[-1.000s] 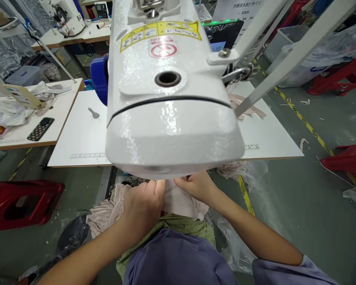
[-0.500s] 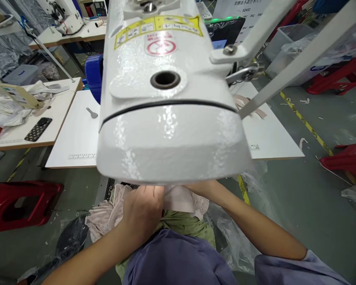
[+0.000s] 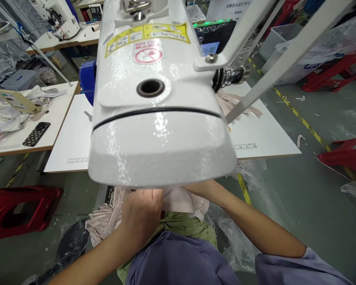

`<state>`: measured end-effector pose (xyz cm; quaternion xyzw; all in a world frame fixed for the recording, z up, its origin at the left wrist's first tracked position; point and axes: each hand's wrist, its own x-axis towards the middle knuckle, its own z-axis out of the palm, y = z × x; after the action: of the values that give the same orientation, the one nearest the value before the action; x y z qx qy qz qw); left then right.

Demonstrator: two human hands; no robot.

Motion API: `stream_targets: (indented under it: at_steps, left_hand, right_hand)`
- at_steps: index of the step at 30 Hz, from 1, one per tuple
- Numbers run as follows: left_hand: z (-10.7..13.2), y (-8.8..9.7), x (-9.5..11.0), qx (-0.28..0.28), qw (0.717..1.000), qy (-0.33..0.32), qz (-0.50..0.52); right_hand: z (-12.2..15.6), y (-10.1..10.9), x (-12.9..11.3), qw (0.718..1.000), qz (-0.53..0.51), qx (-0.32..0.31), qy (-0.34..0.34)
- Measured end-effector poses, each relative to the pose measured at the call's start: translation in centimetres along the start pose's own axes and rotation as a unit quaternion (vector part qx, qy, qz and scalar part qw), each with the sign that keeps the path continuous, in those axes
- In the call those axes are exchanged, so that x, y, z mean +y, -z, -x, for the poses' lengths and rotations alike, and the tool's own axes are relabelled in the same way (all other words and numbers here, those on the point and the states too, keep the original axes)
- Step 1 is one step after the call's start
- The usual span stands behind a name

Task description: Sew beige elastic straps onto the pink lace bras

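A big white sewing machine head [image 3: 157,118] fills the middle of the view and hides what lies under it. Just below its lower edge, my left hand [image 3: 141,215] is closed on a pale pink fabric piece [image 3: 178,200], knuckles up. My right hand [image 3: 200,187] reaches in from the right; only its wrist and the back of the hand show, and its fingers are hidden under the machine. More pink lace fabric [image 3: 102,223] hangs in a heap to the left of my left hand.
A white table [image 3: 77,138] stretches behind the machine, with pink strips [image 3: 234,105] at its right. A side table at left carries a phone [image 3: 36,133] and white cloth. Red stools [image 3: 17,211] stand on the floor left and right [image 3: 345,156]. Plastic bags lie near my legs.
The view has shifted so the machine head sits lower and further left. My right hand has slipped further under the machine, hiding its fingers. My left hand stays on the pink fabric.
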<state>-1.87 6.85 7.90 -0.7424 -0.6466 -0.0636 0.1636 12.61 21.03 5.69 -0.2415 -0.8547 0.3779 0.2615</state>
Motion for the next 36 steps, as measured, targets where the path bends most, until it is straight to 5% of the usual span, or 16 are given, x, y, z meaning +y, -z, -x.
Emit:
stream_targets:
  at_steps: [13,18,26,30,33,36]
  left_hand:
    - [0.5,-0.3,-0.4,0.026,0.999,0.033,-0.002]
    - [0.7,-0.7,-0.2,0.014,0.999,0.022,0.026]
    - [3.1,-1.0,-1.0,0.036,0.99,0.074,0.117]
    - [3.6,-0.7,-1.0,0.025,0.949,0.181,0.256]
    - [3.4,-0.2,-1.5,-0.073,0.877,0.275,0.388]
    - [3.8,0.1,-1.7,-0.167,0.814,0.285,0.478]
  right_hand:
    - [0.6,-0.6,0.5,0.994,-0.106,0.033,-0.006]
    - [1.2,-0.2,0.7,0.991,-0.114,0.036,-0.056]
    - [2.3,-2.2,1.4,0.988,-0.112,0.065,-0.083]
    - [3.8,-2.2,2.0,0.987,-0.089,0.064,-0.119]
    - [5.5,-2.1,1.3,0.996,-0.002,0.024,-0.087]
    - [8.2,-2.5,-0.7,0.999,0.011,-0.033,-0.024]
